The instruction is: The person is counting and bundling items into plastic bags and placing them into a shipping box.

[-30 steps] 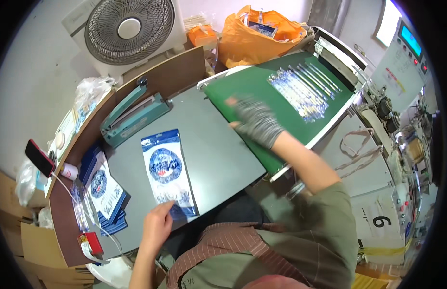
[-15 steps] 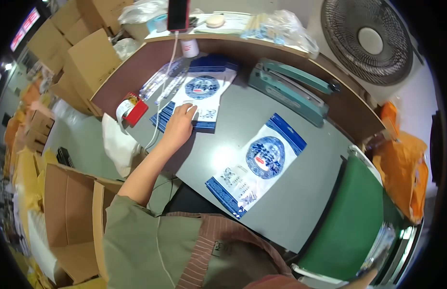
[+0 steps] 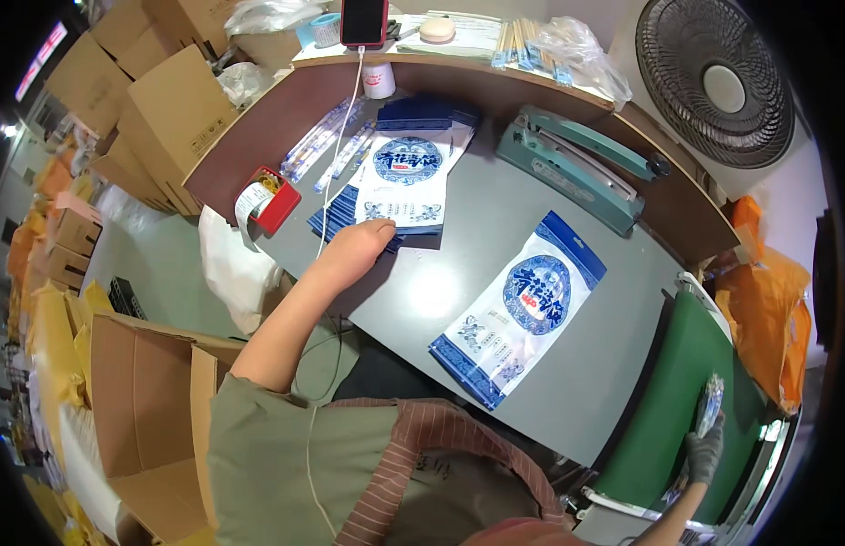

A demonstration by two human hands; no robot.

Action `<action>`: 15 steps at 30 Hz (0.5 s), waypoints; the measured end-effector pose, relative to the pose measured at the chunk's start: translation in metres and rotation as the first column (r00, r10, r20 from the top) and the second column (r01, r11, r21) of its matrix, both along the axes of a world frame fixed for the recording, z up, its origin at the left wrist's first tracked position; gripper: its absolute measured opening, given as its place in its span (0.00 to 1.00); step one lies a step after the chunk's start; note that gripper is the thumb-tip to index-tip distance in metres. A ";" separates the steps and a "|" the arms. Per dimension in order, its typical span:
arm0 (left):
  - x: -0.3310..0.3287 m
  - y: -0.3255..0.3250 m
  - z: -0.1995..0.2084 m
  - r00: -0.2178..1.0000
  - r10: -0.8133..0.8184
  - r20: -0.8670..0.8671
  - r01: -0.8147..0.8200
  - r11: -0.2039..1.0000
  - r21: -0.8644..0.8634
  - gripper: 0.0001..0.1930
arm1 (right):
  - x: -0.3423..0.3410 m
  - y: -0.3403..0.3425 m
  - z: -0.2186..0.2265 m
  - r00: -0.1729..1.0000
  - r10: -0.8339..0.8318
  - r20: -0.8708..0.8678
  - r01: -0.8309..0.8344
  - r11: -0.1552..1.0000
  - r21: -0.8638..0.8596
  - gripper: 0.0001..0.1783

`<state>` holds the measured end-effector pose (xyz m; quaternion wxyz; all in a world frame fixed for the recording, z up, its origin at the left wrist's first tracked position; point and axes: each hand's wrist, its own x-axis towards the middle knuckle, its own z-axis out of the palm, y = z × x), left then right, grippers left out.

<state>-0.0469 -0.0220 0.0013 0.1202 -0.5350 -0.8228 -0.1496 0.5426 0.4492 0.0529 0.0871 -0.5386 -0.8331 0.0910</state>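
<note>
My left hand is closed at the lower edge of the top white-and-blue plastic bag, fingers pinched at its edge. That bag lies over a fanned stack of similar blue-edged bags. Another flat white-and-blue bag lies slanted on the grey table, apart from both hands. At the lower right, my right hand, in a grey glove, is closed around a slim, shiny clear packet over the green belt. What the packet contains is too small to tell.
A teal bag sealer stands at the table's back right. Long patterned packets and a red box lie at the left. A phone on a white cable sits on the ledge. The green conveyor belt runs alongside; an open carton stands left.
My left hand has closed at the bag's lower edge, where its fingers lay on the bag before. My right hand has come further into view over the belt, with the clear packet lifted in it.
</note>
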 end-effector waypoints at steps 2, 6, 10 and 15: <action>-0.006 -0.001 0.007 0.983 0.065 0.174 -0.042 0.990 -0.135 0.08 | -0.017 -0.016 0.005 0.997 -0.004 0.073 -0.003 0.996 0.090 0.46; -0.032 0.002 0.006 0.857 -0.106 0.505 0.026 0.986 0.162 0.08 | -0.066 -0.069 0.015 0.989 0.128 -0.079 -0.123 0.991 0.057 0.42; -0.056 -0.005 -0.007 0.698 -0.190 0.690 0.046 0.974 0.222 0.10 | -0.138 -0.164 0.042 0.835 0.278 -0.475 -0.372 0.921 -0.115 0.46; -0.050 0.015 0.011 0.507 -0.023 0.862 -0.038 0.998 0.049 0.16 | -0.182 -0.246 0.036 0.712 0.258 -0.654 -0.490 0.848 -0.199 0.44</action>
